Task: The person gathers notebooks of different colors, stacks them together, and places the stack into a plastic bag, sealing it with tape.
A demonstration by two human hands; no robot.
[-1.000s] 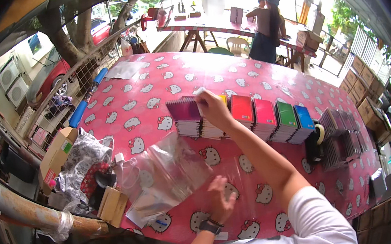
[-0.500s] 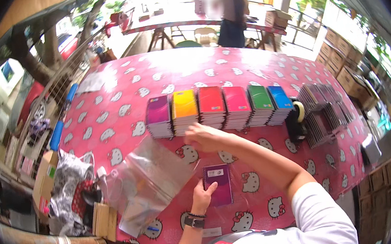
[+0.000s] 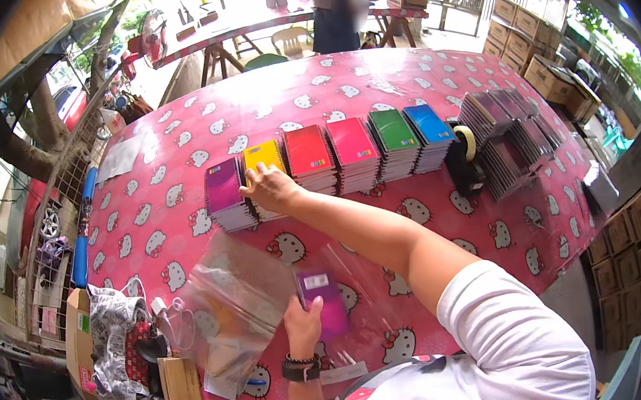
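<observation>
My left hand point(image 3: 303, 325) grips a purple notebook point(image 3: 326, 314) by its left edge, thumb on the cover, low over the table. My right hand point(image 3: 272, 188) reaches across to the yellow notebook stack point(image 3: 257, 153), its fingers bent over the top cover; whether they grip a notebook is hidden. To the left of it stands the purple notebook stack point(image 3: 224, 185). On its right are the red stack point(image 3: 307, 148), pink stack point(image 3: 351, 139), green stack point(image 3: 393, 127) and blue stack point(image 3: 428, 121). Clear plastic bags point(image 3: 247, 278) lie left of my left hand.
A black tape dispenser point(image 3: 464, 169) stands right of the blue stack, beside piles of wrapped notebooks point(image 3: 510, 149). A patterned cloth bag point(image 3: 120, 338) sits at the left edge. Cartons point(image 3: 622, 246) are piled on the right. A person point(image 3: 333, 3) stands by the far table.
My right hand has moved forward and left from the front of the stacks onto the yellow stack. My left hand still holds the purple notebook. The view has shifted.
</observation>
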